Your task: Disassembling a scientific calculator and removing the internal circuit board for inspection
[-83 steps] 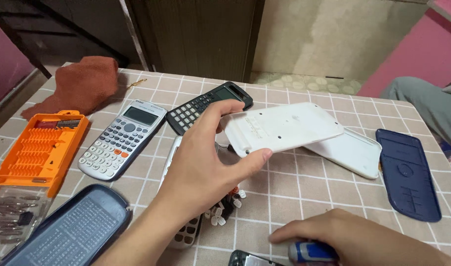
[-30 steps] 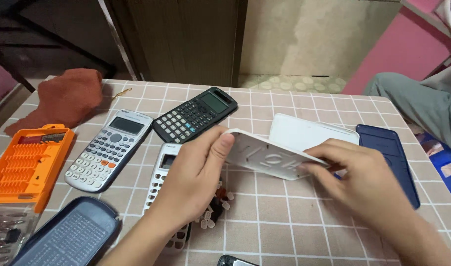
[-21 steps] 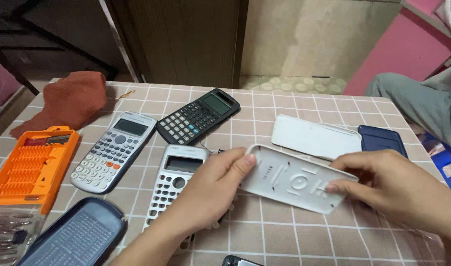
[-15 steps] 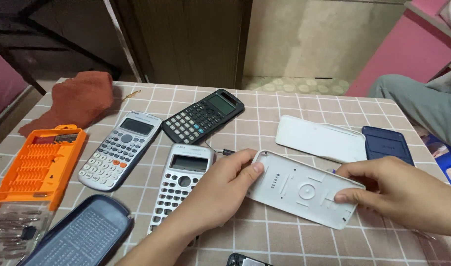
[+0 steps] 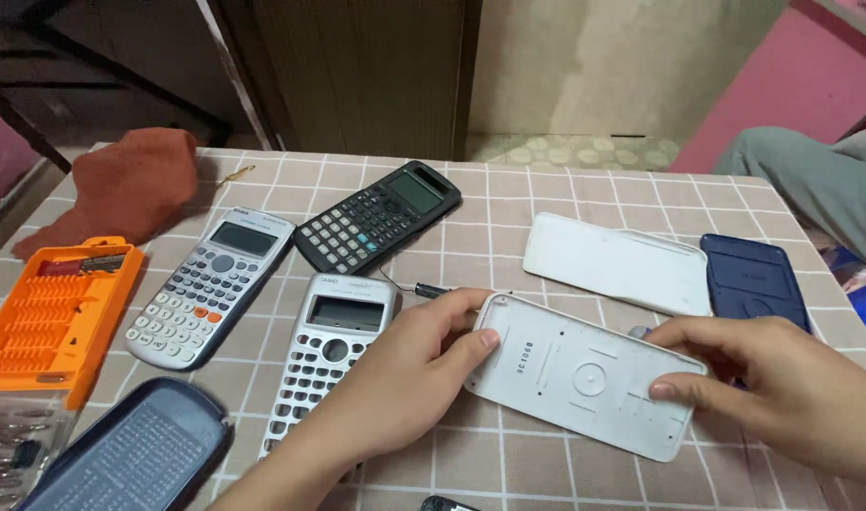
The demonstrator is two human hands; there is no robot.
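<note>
White plastic calculator back cover is gripped at its ends by left hand and right hand, just right of the keyless calculator front.

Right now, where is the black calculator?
In the head view, the black calculator with grey keys lies at an angle on the checked tablecloth, far side of the table, left of centre, between the silver calculator and the flat white plastic cover.

Single head-worn view, looking steeply down and forward over a checked table from the near edge; close range, forearms entering from the bottom of frame. Left hand and right hand sit low in frame; far table edge, a dark cabinet and floor fill the top; no second view for overlap.
</note>
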